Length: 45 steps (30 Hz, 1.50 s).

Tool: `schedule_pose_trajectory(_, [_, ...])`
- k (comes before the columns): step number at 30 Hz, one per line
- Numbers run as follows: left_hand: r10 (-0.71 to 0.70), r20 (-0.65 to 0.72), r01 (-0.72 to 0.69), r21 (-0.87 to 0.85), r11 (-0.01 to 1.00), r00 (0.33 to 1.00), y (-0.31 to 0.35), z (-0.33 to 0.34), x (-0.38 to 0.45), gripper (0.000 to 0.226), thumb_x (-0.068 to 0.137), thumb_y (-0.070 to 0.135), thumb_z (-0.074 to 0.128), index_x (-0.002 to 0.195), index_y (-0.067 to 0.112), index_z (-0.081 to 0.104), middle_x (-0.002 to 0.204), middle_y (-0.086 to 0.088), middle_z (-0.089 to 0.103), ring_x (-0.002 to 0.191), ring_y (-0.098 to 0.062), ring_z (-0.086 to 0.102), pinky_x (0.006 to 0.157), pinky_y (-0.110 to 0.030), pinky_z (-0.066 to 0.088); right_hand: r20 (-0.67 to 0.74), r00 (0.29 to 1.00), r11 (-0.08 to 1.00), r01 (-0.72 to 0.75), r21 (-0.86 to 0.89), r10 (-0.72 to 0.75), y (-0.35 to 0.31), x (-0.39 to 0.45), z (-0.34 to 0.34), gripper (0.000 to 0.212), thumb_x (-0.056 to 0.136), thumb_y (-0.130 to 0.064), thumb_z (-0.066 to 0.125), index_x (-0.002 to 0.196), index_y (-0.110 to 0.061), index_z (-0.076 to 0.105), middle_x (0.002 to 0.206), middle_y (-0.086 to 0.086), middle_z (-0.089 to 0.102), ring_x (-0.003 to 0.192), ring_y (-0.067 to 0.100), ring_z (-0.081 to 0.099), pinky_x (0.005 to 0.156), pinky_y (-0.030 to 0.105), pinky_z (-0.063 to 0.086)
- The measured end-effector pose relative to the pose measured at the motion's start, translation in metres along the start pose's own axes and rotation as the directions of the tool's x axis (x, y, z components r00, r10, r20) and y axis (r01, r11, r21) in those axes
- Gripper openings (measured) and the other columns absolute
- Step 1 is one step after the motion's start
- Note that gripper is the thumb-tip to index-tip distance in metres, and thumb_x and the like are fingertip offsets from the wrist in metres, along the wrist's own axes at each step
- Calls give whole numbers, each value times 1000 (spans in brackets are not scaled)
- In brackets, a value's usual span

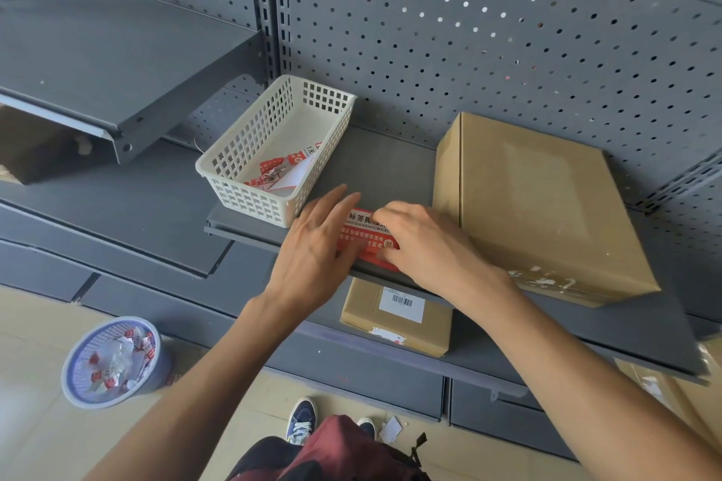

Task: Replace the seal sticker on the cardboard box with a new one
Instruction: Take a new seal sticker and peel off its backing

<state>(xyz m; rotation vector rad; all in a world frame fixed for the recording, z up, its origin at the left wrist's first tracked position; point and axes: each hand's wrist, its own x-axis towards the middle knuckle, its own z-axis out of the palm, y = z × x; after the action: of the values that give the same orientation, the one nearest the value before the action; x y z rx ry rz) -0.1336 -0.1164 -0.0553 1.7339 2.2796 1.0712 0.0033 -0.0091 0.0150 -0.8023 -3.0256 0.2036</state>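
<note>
A red and white seal sticker sheet [365, 236] lies flat on the grey shelf [383, 168] between my hands. My left hand [312, 246] rests on its left edge with fingers spread. My right hand [426, 246] covers its right side, fingertips pinching at the sheet's lower edge. A large cardboard box [547, 207] stands on the shelf just right of my right hand; torn white sticker residue shows at its near edge [547, 279].
A white plastic basket [250, 183] with red sticker scraps sits left of the sheet. On the lower shelf lies a smaller cardboard box [398, 320] with a barcode label. A blue bin [113, 361] of scraps stands on the floor. Pegboard backs the shelf.
</note>
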Motion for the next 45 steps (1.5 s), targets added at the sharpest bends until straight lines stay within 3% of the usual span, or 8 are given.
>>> schedule_pose_trajectory(5, [-38,-135,16,-162,987,990,18,-22,7,58,97,26,70,150,17,47,158,-1,47,138,-20,53,106,-39,51,-114,991,998,63,-2,-63,-1,-9,-17,41,86,-27,78,122,-13,64,121,4,66,110,26,62,94,44,52])
schedule_pose_trajectory(10, [-117,-248,25,-342,939,962,34,-43,24,49,94,16,74,141,15,59,141,3,62,102,-1,66,82,-27,59,-319,943,995,102,5,-95,9,-22,-31,41,83,-16,81,120,-8,67,126,7,66,114,30,61,93,50,54])
schedule_pose_trajectory(14, [-249,-114,118,-649,751,962,43,-53,41,38,95,18,73,132,17,63,104,7,77,96,-9,74,84,-34,61,-477,872,993,119,-14,-111,20,-33,-46,38,86,-14,78,121,-6,68,132,10,63,120,30,59,96,50,53])
schedule_pose_trajectory(21, [-185,67,151,-859,489,980,76,-49,71,6,96,11,69,93,12,73,85,-3,80,74,-12,73,73,-24,56,-595,803,999,43,8,-30,40,-56,-72,51,92,-23,75,138,-11,58,150,6,53,136,25,51,111,43,44])
schedule_pose_trajectory(24, [-156,60,126,-876,465,986,94,-42,86,6,97,6,66,95,2,70,70,7,76,61,1,66,62,-10,48,-547,780,928,-113,356,304,50,-73,-82,55,94,-31,70,144,-19,52,148,-10,51,138,6,46,117,24,35])
schedule_pose_trajectory(27, [-98,71,109,-880,463,993,119,-31,97,8,97,2,65,90,3,68,65,8,75,55,3,64,56,-7,44,-366,781,743,-180,644,507,66,-88,-90,22,97,-30,66,118,-26,70,115,-19,72,111,-2,65,104,32,51])
schedule_pose_trajectory(31, [-24,112,110,-884,455,993,146,-14,109,13,97,4,66,87,10,69,73,3,78,56,-7,67,56,-10,45,-298,762,617,-165,770,575,83,-111,-94,14,99,-21,63,95,-18,76,93,-10,78,94,5,72,93,28,56])
schedule_pose_trajectory(45, [-32,160,157,-881,446,987,170,9,124,5,97,6,68,94,3,71,80,-9,77,54,-13,65,54,-11,44,-272,698,420,-46,907,663,108,-133,-94,12,99,-8,62,97,-8,74,93,8,78,78,20,72,79,43,57])
